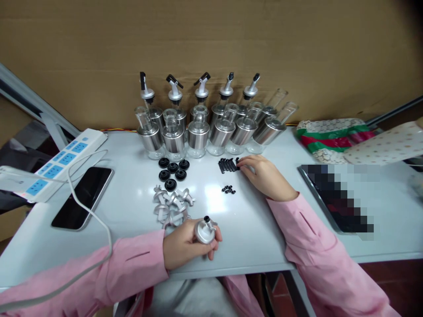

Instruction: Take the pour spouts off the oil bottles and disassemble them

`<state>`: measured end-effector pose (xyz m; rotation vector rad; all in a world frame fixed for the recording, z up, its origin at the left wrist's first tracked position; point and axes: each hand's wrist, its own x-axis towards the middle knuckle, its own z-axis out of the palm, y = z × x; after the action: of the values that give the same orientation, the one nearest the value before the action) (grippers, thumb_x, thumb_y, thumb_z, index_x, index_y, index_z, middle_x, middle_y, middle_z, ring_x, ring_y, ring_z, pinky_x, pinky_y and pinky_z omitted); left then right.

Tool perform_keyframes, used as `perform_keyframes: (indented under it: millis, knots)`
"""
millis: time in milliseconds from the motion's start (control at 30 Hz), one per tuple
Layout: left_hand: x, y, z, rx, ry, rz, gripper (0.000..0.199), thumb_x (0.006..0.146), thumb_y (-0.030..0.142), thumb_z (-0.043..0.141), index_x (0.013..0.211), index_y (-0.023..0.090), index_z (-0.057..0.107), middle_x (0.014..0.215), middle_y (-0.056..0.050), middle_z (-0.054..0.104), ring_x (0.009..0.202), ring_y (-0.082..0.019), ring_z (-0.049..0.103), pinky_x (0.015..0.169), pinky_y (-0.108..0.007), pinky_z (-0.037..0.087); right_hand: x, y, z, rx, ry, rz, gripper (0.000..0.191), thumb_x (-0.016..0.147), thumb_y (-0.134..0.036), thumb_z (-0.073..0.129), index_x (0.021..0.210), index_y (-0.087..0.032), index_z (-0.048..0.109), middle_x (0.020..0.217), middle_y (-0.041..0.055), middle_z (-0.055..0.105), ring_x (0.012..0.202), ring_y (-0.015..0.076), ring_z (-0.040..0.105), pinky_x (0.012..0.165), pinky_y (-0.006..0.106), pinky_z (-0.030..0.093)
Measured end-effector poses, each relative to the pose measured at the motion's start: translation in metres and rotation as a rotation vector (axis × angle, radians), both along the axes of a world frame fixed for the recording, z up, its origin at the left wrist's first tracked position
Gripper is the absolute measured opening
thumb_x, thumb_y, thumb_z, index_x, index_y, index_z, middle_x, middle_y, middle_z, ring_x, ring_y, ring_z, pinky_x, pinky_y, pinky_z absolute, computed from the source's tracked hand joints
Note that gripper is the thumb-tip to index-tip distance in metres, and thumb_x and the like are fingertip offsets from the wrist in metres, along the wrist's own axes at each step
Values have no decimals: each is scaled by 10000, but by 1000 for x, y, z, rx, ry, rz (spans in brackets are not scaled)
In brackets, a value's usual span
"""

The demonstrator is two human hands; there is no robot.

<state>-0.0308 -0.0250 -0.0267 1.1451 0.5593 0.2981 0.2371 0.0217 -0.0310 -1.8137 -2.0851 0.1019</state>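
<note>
My left hand (185, 244) is closed around a silver bottle pourer (205, 232), held upright with a black tip at the top of its spout. Farther back, my right hand (264, 176) pinches a small black lever (237, 161) at the right end of a row of black levers (226, 165). Small black rings (228, 189) lie in a cluster in front of that row. Several loose silver pourer bodies (173, 202) are heaped beyond my left hand. Behind them sit several round black stoppers (172, 167).
Glass bottles with metal sleeves (198, 134) stand along the cardboard wall (211, 39); the back ones carry finished pourers. At left are a power strip (62, 163), a phone (84, 198) and a white cable (99, 220) crossing my sleeve. A dark device (325, 198) and patterned bag (330, 141) lie right.
</note>
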Motion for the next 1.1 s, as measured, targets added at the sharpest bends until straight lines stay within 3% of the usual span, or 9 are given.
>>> perform_keyframes:
  millis: [400,633,733,867,1000,1100]
  knots:
    - [-2,3,4,-69,-53,-4,203,705,312,606,760,124,556,682,-15,530,590,-126,527,597,-260,392,-4,-1,1,5,25,11,255,849,-193,450,929,-149,688,982,103,676,939,265,592,874,412,461]
    - [-4,3,5,-36,-133,5,217,743,331,567,686,121,574,667,-39,543,618,-152,523,643,-290,388,-12,-4,17,10,225,-37,212,853,-219,474,898,-160,673,922,94,668,877,242,587,794,378,457]
    - [-4,3,5,-26,-143,-22,283,742,355,564,568,133,540,628,-60,561,609,-160,505,634,-297,382,-24,-9,28,-124,496,104,208,875,-291,504,900,-169,670,910,73,666,834,193,602,715,310,463]
    - [-5,6,7,-29,-79,-82,340,703,393,571,473,149,515,550,-57,563,543,-150,469,586,-286,353,-48,-20,37,-291,775,420,206,888,-292,521,917,-156,674,862,57,653,797,139,603,712,263,462]
    - [-6,9,9,78,-2,-156,361,730,404,533,484,146,594,443,-3,424,482,-125,366,543,-280,277,-69,-30,38,-379,934,677,217,905,-252,504,992,-142,669,891,68,652,814,119,600,727,253,466]
    - [-7,10,8,101,19,-181,364,727,405,519,492,145,617,453,-2,405,492,-128,356,544,-285,258,-75,-33,34,-405,949,746,214,912,-234,495,978,-136,674,894,71,654,805,111,590,746,259,462]
